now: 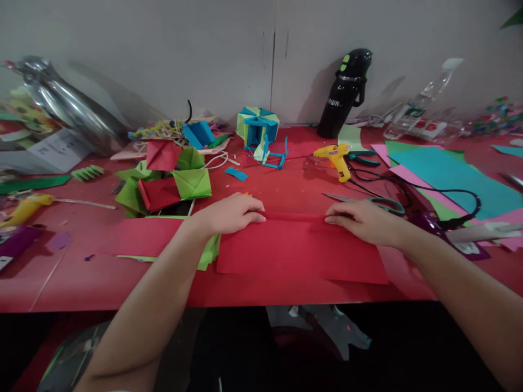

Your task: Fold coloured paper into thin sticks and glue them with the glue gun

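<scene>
Red sheet (298, 253), left hand (233, 212) pinching far edge, right hand (365, 219) likewise

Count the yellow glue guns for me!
2. One yellow glue gun lies in front of the black bottle; the other is at the picture's left edge. Others could be hidden.

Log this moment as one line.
left hand: pinching red paper, far edge | right hand: pinching same edge | yellow glue gun: beyond paper | scissors: partly behind right hand
</scene>
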`<state>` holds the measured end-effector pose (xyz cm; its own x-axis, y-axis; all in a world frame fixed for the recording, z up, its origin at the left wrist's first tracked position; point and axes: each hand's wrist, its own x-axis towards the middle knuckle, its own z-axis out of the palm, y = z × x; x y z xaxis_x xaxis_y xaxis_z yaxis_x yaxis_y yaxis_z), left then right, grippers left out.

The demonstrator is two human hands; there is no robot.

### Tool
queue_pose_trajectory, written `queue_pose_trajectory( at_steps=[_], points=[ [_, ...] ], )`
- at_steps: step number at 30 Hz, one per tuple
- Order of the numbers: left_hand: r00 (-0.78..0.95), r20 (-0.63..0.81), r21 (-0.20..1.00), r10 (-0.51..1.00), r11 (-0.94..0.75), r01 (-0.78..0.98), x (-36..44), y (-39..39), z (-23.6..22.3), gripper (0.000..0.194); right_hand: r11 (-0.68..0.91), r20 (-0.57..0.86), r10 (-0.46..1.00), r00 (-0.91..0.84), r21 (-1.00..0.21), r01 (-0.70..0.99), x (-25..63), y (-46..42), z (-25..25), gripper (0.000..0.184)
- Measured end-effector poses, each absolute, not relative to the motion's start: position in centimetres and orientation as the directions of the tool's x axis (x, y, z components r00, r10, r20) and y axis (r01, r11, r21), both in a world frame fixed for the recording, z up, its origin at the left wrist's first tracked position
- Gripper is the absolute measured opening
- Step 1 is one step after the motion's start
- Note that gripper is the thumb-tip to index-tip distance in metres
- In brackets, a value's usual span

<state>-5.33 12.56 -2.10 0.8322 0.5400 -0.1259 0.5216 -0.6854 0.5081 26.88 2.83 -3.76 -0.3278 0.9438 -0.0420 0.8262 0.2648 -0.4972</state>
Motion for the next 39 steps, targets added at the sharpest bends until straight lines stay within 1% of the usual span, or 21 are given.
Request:
queue_pose_trajectory(
  at_steps=[3, 7, 11, 15, 17, 22, 25, 26, 28, 31, 33, 36, 39],
  points=[
    [0.833, -0.17, 0.547, 0.526, -0.653, 0.524, -5.7, 12.9, -1.8, 0.024, 0.239, -0.095, 0.934, -0.344, -0.548, 0.801, 27.5, 2.5, -3.9, 0.029],
    [0.827, -0.276, 0.595, 0.49, -0.589, 0.547, -5.9, 12.8, -1.1, 0.027, 0.153, -0.2, 0.92, -0.337, -0.607, 0.78, 28.0, 2.4, -3.7, 0.037],
    [0.816, -0.357, 0.605, 0.455, -0.553, 0.573, -6.1, 12.7, -0.3, 0.032, 0.08, -0.246, 0.921, -0.303, -0.641, 0.764, 28.3, 2.3, -3.5, 0.044],
    [0.799, -0.374, 0.611, 0.471, -0.523, 0.594, -6.4, 13.0, -0.1, 0.033, 0.116, -0.222, 0.913, -0.342, -0.664, 0.739, 28.6, 2.3, -3.7, 0.043],
    [0.798, -0.359, 0.606, 0.484, -0.529, 0.594, -6.6, 13.3, -0.2, 0.034, 0.124, -0.211, 0.914, -0.347, -0.669, 0.733, 28.9, 2.3, -3.9, 0.042],
    [0.815, -0.314, 0.589, 0.487, -0.573, 0.569, -7.1, 14.0, -0.9, 0.035, 0.082, -0.227, 0.923, -0.312, -0.674, 0.734, 29.8, 2.2, -4.6, 0.043],
    [0.805, -0.313, 0.586, 0.504, -0.564, 0.581, -6.9, 14.0, -1.4, 0.033, 0.078, -0.216, 0.935, -0.28, -0.646, 0.76, 30.1, 2.1, -4.8, 0.043],
    [0.801, -0.311, 0.592, 0.512, -0.554, 0.584, -6.8, 13.9, -1.5, 0.031, 0.106, -0.185, 0.941, -0.284, -0.635, 0.765, 30.2, 2.0, -4.9, 0.042],
    [0.791, -0.304, 0.597, 0.531, -0.541, 0.592, -6.5, 13.6, -1.6, 0.028, 0.21, -0.079, 0.944, -0.321, -0.606, 0.767, 30.2, 1.8, -5.1, 0.038],
    [0.772, -0.269, 0.563, 0.576, -0.557, 0.611, -6.2, 13.2, -1.8, 0.029, 0.336, 0.057, 0.931, -0.361, -0.518, 0.787, 30.1, 1.6, -5.3, 0.03],
    [0.774, -0.228, 0.531, 0.591, -0.591, 0.608, -6.1, 13.0, -2.1, 0.024, 0.352, 0.083, 0.931, -0.355, -0.457, 0.817, 29.9, 1.5, -5.4, 0.028],
    [0.812, -0.155, 0.494, 0.563, -0.668, 0.557, -5.9, 12.9, -2.7, 0.014, 0.383, 0.1, 0.922, -0.375, -0.394, 0.836, 29.6, 1.4, -5.4, 0.029],
    [0.829, -0.106, 0.45, 0.55, -0.716, 0.533, -5.7, 12.8, -3.1, 0.015, 0.419, 0.121, 0.907, -0.402, -0.334, 0.844, 29.4, 1.5, -5.5, 0.028]
  ],
)
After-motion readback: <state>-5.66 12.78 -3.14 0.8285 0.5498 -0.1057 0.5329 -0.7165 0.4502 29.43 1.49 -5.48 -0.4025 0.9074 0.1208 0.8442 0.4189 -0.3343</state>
